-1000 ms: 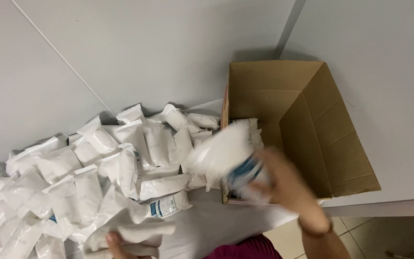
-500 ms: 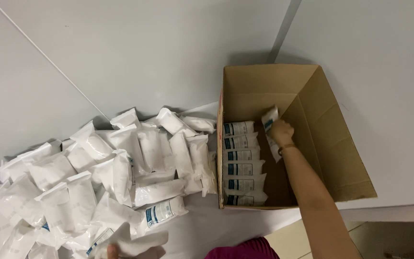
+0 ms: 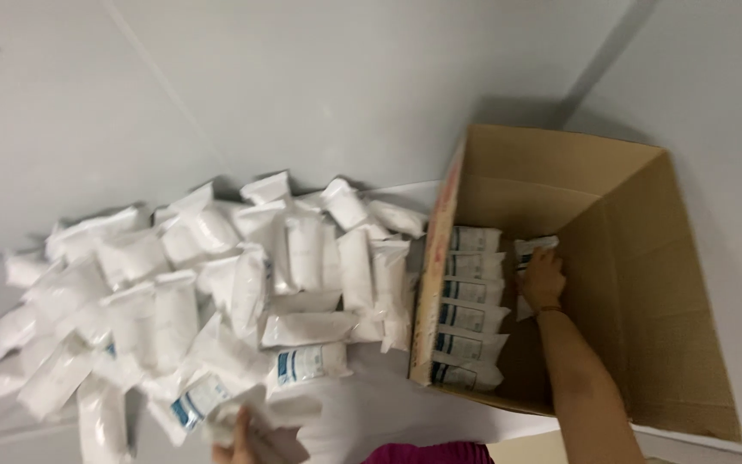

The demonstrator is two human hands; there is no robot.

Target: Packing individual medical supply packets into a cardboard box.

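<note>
The right hand [image 3: 541,282] reaches down inside the cardboard box [image 3: 637,283] at the right of the frame, its fingers closed on a white packet [image 3: 532,251] that stands just beyond the knuckles, towards the box's far wall. Just to the left of that hand, a neat row of packets [image 3: 471,305] with blue-printed labels is stacked along the box's left wall, running from the middle of the frame down towards its lower edge; the held packet sits close beside the top of this row, and whether it touches the row cannot be told. The left hand [image 3: 261,438] shows only partly at the bottom edge, left of centre (it is blurred), with its fingers on a white packet with a blue label [image 3: 203,402] at the near rim of the heap; how tightly it grips cannot be told. The heap of white packets [image 3: 216,292] spreads over the pale table [image 3: 302,86] from the left edge to the box's side.
</note>
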